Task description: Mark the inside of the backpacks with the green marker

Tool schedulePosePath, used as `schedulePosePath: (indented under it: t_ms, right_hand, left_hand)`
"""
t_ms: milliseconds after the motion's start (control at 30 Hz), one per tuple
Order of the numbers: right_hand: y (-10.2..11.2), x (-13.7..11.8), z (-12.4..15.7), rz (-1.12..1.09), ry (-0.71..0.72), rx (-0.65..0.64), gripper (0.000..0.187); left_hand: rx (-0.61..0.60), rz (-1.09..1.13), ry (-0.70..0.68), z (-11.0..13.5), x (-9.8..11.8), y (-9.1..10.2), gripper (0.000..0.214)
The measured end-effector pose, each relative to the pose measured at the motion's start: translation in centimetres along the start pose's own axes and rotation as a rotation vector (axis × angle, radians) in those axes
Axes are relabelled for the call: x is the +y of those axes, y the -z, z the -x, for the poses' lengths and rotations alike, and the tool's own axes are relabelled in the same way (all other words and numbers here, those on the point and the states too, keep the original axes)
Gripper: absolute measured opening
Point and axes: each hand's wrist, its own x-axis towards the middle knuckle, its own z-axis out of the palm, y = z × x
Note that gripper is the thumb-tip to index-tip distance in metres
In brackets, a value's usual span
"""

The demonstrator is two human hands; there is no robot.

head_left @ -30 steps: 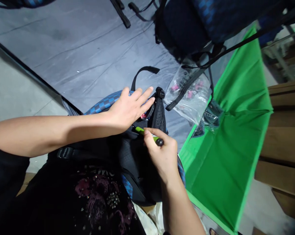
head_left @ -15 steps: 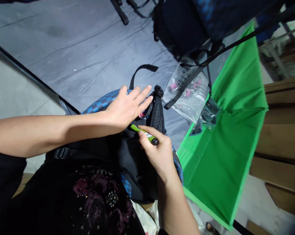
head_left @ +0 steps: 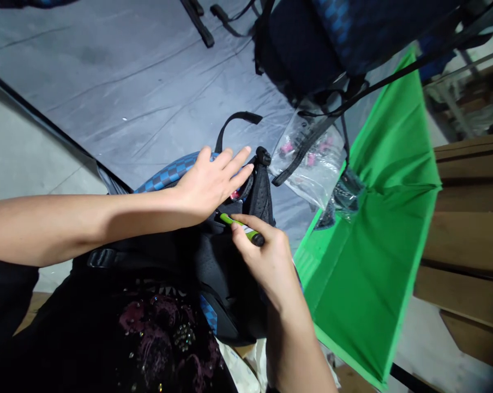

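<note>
A black backpack point(head_left: 214, 267) with blue checkered panels rests against my lap, its top handle loop pointing away from me. My left hand point(head_left: 211, 183) lies flat on its upper edge, fingers stretched out over the opening. My right hand point(head_left: 266, 259) pinches a green pen point(head_left: 241, 227) with a black end, its tip pointing under my left palm at the bag's opening. Something pink shows just inside the opening, below my left fingers.
A grey sheet point(head_left: 127, 87) covers the floor ahead. A clear plastic bag point(head_left: 312, 164) with pink pieces lies beside a green cloth point(head_left: 373, 240) on the right. Another dark backpack point(head_left: 320, 43) with straps stands at the top. Wooden boards point(head_left: 467, 218) run along the right.
The green pen has slid a little further toward the bag's opening under my left palm. My left hand has stayed flat on the bag.
</note>
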Motion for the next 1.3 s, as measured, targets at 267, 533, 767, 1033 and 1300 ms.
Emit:
schedulePosePath:
  t_ms: [267,533,767,1033,1300]
  right_hand:
    - [0.1,-0.1,-0.1,0.038,0.005,-0.005,0.027]
    - [-0.1,0.8,0.0,-0.071,0.071,-0.004,0.026]
    - [-0.5,0.8,0.3,-0.064,0.029,0.038,0.028]
    - [0.3,0.6,-0.1,-0.05,0.021,-0.01,0.029]
    - [-0.8,1.0,0.0,-0.164,-0.024,0.029,0.031]
  left_hand:
    - [0.017,0.041,0.0,0.0,0.0,-0.1,0.066]
    - [-0.042,-0.024,-0.02,0.1,0.0,0.3,0.069]
    - [-0.038,-0.07,-0.018,0.1,0.1,0.6,0.069]
    - [-0.019,-0.119,-0.021,0.4,-0.1,0.4,0.079]
    - [-0.101,-0.106,-0.057,0.0,-0.8,1.1,0.095]
